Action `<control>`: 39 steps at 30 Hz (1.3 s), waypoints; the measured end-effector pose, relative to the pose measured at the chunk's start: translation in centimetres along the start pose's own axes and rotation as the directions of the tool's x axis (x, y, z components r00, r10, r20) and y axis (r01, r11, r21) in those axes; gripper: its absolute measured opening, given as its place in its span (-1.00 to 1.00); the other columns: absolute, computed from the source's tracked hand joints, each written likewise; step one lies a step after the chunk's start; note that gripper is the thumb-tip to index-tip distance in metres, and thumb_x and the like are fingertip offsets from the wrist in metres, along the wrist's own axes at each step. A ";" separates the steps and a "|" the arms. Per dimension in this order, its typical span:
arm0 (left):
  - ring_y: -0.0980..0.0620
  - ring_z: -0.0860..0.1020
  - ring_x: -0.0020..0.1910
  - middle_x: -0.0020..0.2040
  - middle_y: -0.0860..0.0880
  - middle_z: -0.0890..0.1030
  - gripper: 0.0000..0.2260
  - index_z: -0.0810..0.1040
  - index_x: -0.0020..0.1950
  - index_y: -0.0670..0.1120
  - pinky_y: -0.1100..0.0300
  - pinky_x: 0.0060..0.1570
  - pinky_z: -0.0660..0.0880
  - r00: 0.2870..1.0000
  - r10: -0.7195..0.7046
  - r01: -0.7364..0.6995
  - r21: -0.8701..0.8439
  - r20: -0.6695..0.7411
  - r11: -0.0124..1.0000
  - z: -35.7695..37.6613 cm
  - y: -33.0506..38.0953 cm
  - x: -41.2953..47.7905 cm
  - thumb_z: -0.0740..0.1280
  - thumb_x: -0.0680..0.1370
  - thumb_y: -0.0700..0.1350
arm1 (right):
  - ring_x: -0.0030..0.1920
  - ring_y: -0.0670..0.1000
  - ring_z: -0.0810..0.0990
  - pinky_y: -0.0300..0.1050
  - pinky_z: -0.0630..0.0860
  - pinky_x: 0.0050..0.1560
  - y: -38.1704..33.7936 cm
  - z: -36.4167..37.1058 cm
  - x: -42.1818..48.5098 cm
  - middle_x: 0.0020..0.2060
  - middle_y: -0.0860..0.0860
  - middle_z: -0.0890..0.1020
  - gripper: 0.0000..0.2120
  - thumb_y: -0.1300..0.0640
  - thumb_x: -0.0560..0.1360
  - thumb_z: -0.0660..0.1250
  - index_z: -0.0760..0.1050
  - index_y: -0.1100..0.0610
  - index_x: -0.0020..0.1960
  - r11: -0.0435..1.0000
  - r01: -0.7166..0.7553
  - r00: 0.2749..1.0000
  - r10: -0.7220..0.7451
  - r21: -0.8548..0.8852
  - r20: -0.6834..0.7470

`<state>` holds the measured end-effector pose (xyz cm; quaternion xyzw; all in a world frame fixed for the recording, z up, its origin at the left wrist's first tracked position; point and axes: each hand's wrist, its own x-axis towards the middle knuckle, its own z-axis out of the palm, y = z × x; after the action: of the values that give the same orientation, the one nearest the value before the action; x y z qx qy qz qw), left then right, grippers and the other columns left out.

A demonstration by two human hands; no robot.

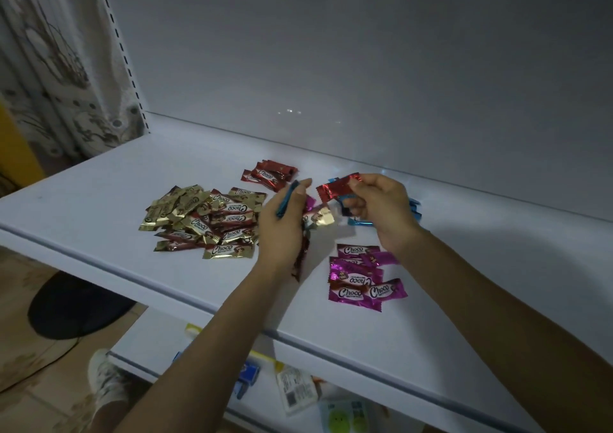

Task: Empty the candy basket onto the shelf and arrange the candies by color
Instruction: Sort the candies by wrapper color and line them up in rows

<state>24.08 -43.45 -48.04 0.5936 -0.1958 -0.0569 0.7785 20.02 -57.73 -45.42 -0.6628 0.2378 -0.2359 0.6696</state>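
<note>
left grip (282, 230): pinches blue candy (287, 203)
right grip (381, 207): pinches red candy (335, 188)
shelf (99, 207): gold pile (185, 215), purple pile (361, 280)

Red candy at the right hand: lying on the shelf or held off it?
Held off it. The right hand pinches the red candy at one end, clear of the shelf.

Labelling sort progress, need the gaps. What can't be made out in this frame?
Head view only.
Blue pile: mostly behind the right hand, which holds a red candy; count unclear.
Candies under the left hand, which pinches a blue candy: colours mostly hidden.
Basket: out of frame.
Lower shelf items: cut off by the shelf edge and left arm, dim, labels unreadable.
</note>
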 end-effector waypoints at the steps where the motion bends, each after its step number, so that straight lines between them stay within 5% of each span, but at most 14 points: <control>1: 0.05 0.52 -0.26 -0.27 0.03 0.58 -0.79 0.64 -0.13 0.10 0.17 -0.19 0.44 0.999 -0.023 0.022 -0.025 -0.043 0.999 -0.7 0.7 0.5 0.25 0.62 -0.02 | -0.43 -0.14 0.59 -0.31 0.52 -0.41 -0.3 0.8 0.7 -0.19 0.12 0.63 -0.81 0.29 0.54 0.29 0.47 0.19 0.16 1.000 -0.024 1.000 0.024 0.015 -0.007; 5: 0.21 0.56 -0.35 -0.34 0.16 0.64 -0.80 0.63 -0.06 0.00 0.31 -0.24 0.49 0.985 -0.051 0.031 -0.122 -0.165 0.992 -3.8 3.6 1.9 0.22 0.63 -0.09 | -0.49 -0.12 0.58 -0.29 0.44 -0.50 -0.2 5.7 4.2 -0.18 0.10 0.63 -0.87 0.29 0.53 0.31 0.45 0.08 -0.02 0.993 -0.019 1.000 0.021 -0.114 0.012; 8: 0.07 0.49 -0.24 -0.19 0.12 0.58 -0.82 0.67 -0.07 0.06 0.16 -0.14 0.45 0.968 -0.074 0.043 -0.134 -0.241 0.990 -5.9 3.9 2.7 0.27 0.60 -0.03 | -0.45 -0.07 0.60 -0.29 0.43 -0.52 0.4 9.6 7.2 -0.18 0.07 0.64 -0.86 0.27 0.51 0.33 0.48 0.08 -0.18 0.989 -0.037 0.999 0.031 -0.142 -0.044; 12: 0.04 0.47 -0.31 -0.22 0.12 0.58 -0.81 0.68 -0.12 0.07 0.16 -0.28 0.41 0.948 -0.126 0.087 -0.145 -0.293 0.986 -7.6 3.4 3.8 0.29 0.59 -0.02 | -0.39 -0.09 0.60 -0.31 0.47 -0.53 1.2 12.6 10.1 -0.14 0.07 0.67 -0.90 0.17 0.53 0.32 0.53 0.07 -0.16 0.966 -0.025 0.997 0.007 -0.257 -0.072; 17: -0.01 0.49 -0.21 -0.14 0.07 0.59 -0.80 0.70 -0.09 0.10 0.06 -0.14 0.41 0.946 -0.159 0.122 -0.143 -0.282 0.982 -8.0 2.8 5.0 0.28 0.59 0.01 | -0.18 -0.05 0.54 -0.39 0.33 -0.46 1.5 12.4 9.9 -0.09 -0.01 0.63 -0.85 0.13 0.56 0.26 0.60 0.10 0.01 0.859 0.102 0.990 -0.135 -0.501 -0.029; 21: 0.10 0.55 -0.34 -0.23 0.14 0.64 -0.82 0.66 0.01 -0.01 0.22 -0.30 0.47 0.951 -0.196 0.155 -0.181 -0.238 0.971 -6.3 3.1 4.7 0.25 0.62 -0.07 | -0.30 -0.05 0.54 -0.28 0.42 -0.35 -0.4 10.7 4.1 -0.26 0.00 0.63 -0.69 -0.11 0.56 0.23 0.58 0.11 -0.10 0.943 0.127 0.980 -0.072 -0.309 0.183; 25: 0.05 0.63 -0.13 -0.18 -0.03 0.67 -0.76 0.65 -0.09 -0.02 0.17 -0.04 0.56 0.987 -0.056 0.060 0.018 -0.148 0.998 -4.4 2.4 3.1 0.20 0.64 -0.11 | -0.39 -0.07 0.55 -0.24 0.41 -0.44 -1.9 7.9 -2.5 -0.28 -0.05 0.65 -0.63 -0.20 0.51 0.21 0.59 0.09 -0.04 0.975 0.084 0.902 0.013 -0.207 0.431; 27: 0.00 0.54 -0.21 -0.21 -0.20 0.60 -0.76 0.61 -0.07 -0.19 0.17 -0.13 0.49 0.990 0.000 0.009 0.067 -0.138 0.998 -3.6 2.0 2.1 0.20 0.64 -0.13 | -0.35 -0.09 0.57 -0.24 0.45 -0.43 -1.7 6.8 -4.2 -0.23 -0.05 0.63 -0.76 -0.08 0.52 0.29 0.59 0.08 -0.02 0.965 0.148 0.906 -0.044 -0.217 0.421; 30: 0.01 0.43 -0.29 -0.29 -0.15 0.49 -0.71 0.55 -0.03 -0.33 0.13 -0.24 0.40 0.992 0.024 -0.009 0.119 -0.127 0.993 -2.9 1.4 1.0 0.22 0.64 -0.10 | -0.36 -0.14 0.57 -0.30 0.45 -0.45 -0.7 5.4 -5.3 -0.28 -0.01 0.63 -0.87 0.08 0.52 0.34 0.61 0.13 -0.05 0.949 0.219 0.927 -0.129 -0.227 0.352; 34: 0.03 0.46 -0.30 -0.31 -0.07 0.50 -0.75 0.62 -0.01 -0.18 0.19 -0.28 0.42 0.994 -0.028 0.044 0.156 -0.104 0.987 -3.4 0.9 -0.2 0.23 0.63 -0.06 | -0.41 -0.15 0.56 -0.29 0.46 -0.42 -0.2 3.7 -5.8 -0.27 0.02 0.65 -0.88 0.11 0.53 0.32 0.61 0.12 -0.06 0.964 0.192 0.957 -0.143 -0.184 0.250; 37: 0.06 0.58 -0.12 -0.17 -0.01 0.61 -0.80 0.65 0.04 -0.06 0.21 -0.10 0.53 0.981 -0.124 0.136 0.077 -0.148 0.988 -4.1 0.3 -0.8 0.25 0.62 -0.03 | -0.40 -0.13 0.59 -0.28 0.49 -0.40 -0.4 2.2 -5.2 -0.19 -0.01 0.68 -0.88 0.15 0.57 0.27 0.58 0.08 0.00 0.985 0.101 0.974 -0.068 -0.143 0.214; 39: -0.07 0.59 0.01 -0.07 -0.09 0.64 -0.80 0.67 0.05 -0.05 0.03 0.09 0.55 0.973 -0.176 0.171 -0.048 -0.150 0.984 -4.5 0.1 -1.1 0.28 0.61 -0.01 | -0.38 -0.13 0.60 -0.27 0.51 -0.39 -0.3 1.6 -4.8 -0.15 0.01 0.68 -0.87 0.19 0.58 0.26 0.57 0.10 0.05 0.981 0.072 0.966 -0.023 -0.182 0.259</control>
<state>24.77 -38.98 -49.15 0.5974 -0.0814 -0.0821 0.7936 17.33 -53.47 -45.12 -0.7540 0.1549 -0.1409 0.6226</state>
